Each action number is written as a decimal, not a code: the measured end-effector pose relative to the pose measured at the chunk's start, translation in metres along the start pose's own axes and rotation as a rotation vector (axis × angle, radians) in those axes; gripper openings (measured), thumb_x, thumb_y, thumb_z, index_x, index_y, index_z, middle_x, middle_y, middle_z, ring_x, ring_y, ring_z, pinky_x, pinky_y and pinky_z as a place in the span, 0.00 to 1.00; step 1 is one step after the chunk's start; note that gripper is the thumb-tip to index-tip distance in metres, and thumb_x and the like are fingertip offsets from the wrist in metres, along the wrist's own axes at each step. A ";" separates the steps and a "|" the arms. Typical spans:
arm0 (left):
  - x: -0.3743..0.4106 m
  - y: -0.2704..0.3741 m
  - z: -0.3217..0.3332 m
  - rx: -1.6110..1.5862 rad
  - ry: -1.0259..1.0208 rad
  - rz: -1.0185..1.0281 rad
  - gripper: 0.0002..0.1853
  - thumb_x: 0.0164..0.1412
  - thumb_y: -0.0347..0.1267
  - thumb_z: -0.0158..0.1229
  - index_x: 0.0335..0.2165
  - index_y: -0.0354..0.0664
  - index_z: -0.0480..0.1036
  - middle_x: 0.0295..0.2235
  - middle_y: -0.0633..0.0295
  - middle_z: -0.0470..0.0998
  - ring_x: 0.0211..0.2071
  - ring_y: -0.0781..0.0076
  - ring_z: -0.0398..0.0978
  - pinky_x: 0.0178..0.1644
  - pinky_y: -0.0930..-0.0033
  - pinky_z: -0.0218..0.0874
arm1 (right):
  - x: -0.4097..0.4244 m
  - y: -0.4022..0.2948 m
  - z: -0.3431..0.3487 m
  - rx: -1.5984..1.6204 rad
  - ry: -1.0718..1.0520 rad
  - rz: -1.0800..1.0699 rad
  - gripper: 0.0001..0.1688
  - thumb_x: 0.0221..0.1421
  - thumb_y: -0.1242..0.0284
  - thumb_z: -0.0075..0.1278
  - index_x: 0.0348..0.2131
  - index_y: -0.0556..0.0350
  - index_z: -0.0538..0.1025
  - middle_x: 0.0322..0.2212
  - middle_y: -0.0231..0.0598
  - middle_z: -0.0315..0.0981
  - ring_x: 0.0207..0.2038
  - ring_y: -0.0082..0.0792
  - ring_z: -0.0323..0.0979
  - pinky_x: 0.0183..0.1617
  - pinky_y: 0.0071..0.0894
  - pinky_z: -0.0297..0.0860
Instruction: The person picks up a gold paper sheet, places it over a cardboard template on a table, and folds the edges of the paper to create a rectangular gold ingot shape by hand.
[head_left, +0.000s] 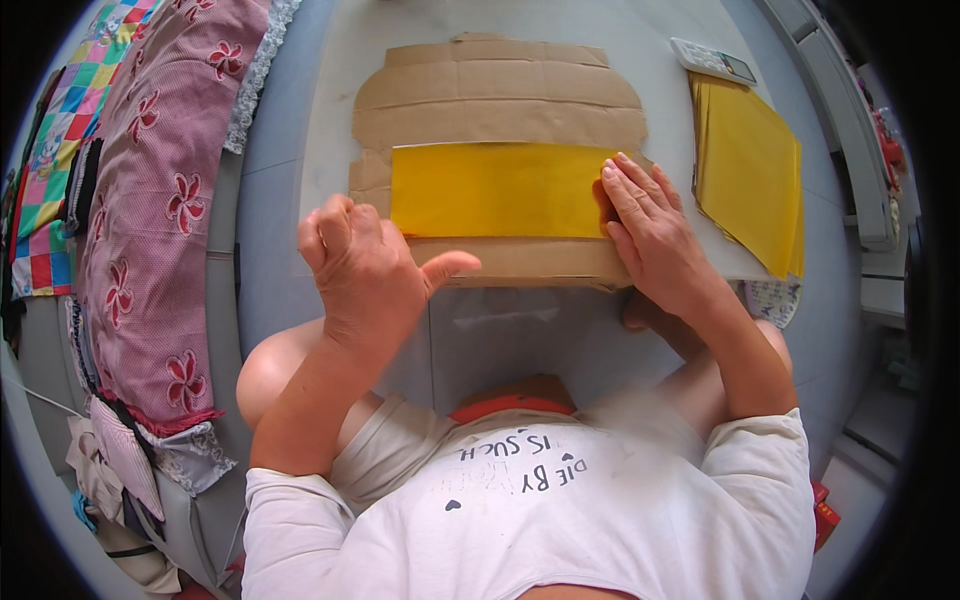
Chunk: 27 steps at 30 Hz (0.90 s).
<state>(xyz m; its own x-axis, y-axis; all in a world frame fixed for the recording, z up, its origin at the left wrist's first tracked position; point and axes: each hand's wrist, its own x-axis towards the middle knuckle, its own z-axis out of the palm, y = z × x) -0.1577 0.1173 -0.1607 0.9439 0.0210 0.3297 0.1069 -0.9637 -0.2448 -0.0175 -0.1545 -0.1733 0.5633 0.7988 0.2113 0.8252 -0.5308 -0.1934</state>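
A gold foil-like sheet (495, 191) lies folded into a wide strip on a flattened piece of brown cardboard (495, 82). My right hand (649, 217) rests over the strip's right end, its fingers extended and pointing away from me. Beside those fingertips the gold edge looks darker and slightly curled. Near the strip's lower left corner is my left hand (367, 251), with its fingers bent and its thumb stretched out to the right. The left fingertips are hidden, so whether they touch or hold anything is unclear.
A pale tabletop (330, 112) bears the cardboard. At its right side lies a stack of gold sheets (746, 165), with a white handset with buttons (712, 61) at its far end. A pink flowered cover (161, 225) drapes the grey sofa at left. Grey drawers (832, 97) stand at right.
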 end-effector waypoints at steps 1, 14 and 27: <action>0.005 0.000 0.000 -0.030 0.047 -0.001 0.46 0.55 0.68 0.41 0.29 0.29 0.75 0.36 0.48 0.71 0.49 0.49 0.61 0.57 0.43 0.46 | 0.000 0.000 -0.001 0.007 -0.003 0.002 0.29 0.59 0.74 0.45 0.58 0.68 0.64 0.57 0.52 0.63 0.64 0.45 0.55 0.69 0.49 0.46; 0.035 0.061 0.021 -0.524 -0.270 0.413 0.51 0.55 0.69 0.44 0.65 0.46 0.51 0.67 0.42 0.41 0.68 0.39 0.33 0.68 0.42 0.26 | -0.001 0.002 0.004 -0.018 0.031 0.001 0.27 0.58 0.75 0.47 0.56 0.66 0.65 0.57 0.50 0.64 0.64 0.44 0.56 0.69 0.50 0.47; 0.034 0.062 0.021 -0.477 -0.287 0.425 0.52 0.53 0.69 0.46 0.66 0.51 0.48 0.67 0.43 0.40 0.68 0.39 0.32 0.68 0.41 0.24 | -0.005 0.016 -0.003 0.103 0.090 -0.001 0.26 0.58 0.74 0.49 0.54 0.67 0.68 0.59 0.51 0.60 0.66 0.46 0.52 0.69 0.52 0.43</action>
<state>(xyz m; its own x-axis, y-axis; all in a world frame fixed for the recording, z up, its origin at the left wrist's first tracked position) -0.1121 0.0642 -0.1835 0.9258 -0.3773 0.0245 -0.3766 -0.9142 0.1497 -0.0077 -0.1679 -0.1748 0.5679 0.7683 0.2954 0.8196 -0.4945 -0.2895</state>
